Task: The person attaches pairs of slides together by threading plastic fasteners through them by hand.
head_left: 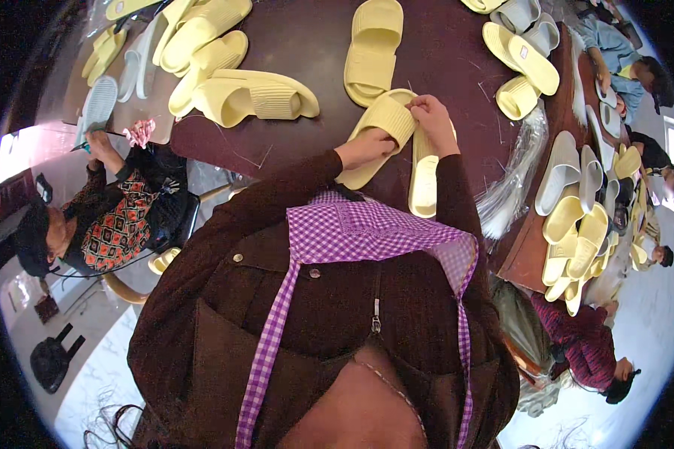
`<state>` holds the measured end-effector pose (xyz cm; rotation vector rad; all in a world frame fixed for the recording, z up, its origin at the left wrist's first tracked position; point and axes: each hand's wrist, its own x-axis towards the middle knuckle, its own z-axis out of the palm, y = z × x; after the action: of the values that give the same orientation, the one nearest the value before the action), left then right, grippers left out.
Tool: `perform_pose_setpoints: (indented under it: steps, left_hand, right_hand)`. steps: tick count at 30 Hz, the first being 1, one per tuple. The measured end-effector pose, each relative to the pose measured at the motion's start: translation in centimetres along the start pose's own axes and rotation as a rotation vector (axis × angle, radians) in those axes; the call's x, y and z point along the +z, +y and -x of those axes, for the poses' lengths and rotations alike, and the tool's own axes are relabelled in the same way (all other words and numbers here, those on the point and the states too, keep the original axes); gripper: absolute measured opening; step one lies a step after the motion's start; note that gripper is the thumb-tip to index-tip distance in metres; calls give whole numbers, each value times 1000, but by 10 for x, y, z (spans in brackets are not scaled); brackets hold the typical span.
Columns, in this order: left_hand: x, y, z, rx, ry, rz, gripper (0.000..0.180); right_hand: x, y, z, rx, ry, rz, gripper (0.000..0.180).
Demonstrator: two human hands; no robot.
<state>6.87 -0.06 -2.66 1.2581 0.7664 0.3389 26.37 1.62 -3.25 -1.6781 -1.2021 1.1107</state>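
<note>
A pale yellow slide slipper with a ribbed strap lies tilted in front of me at the table's near edge. My left hand is closed on it, fingers tucked under the strap and hidden there. Beside the strap's right edge, my right hand has its fingertips pinched together; whatever they hold is too small to make out. Below that hand, a second yellow slipper leans at the table edge, partly covered by my wrist. Another yellow slipper lies just beyond, sole down.
Yellow slippers are heaped at left on the dark red table, with more at right. Clear plastic strands hang over the right edge. A person at left handles a grey slipper; co-workers sit beyond a slipper-laden table at right.
</note>
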Motion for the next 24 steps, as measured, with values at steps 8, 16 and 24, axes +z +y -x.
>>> perform_pose_setpoints:
  steps: [8, 16, 24]
  left_hand:
    - [-2, 15, 4, -144, -56, 29, 26]
    - [-3, 10, 0, -139, -64, 38, 27]
    - [-9, 38, 20, -7, 41, -154, 28]
  right_hand:
    - [6, -12, -3, 29, 48, 204, 16]
    - [3, -19, 5, -114, 135, 476, 15]
    - [-31, -8, 3, -48, 315, 241, 15]
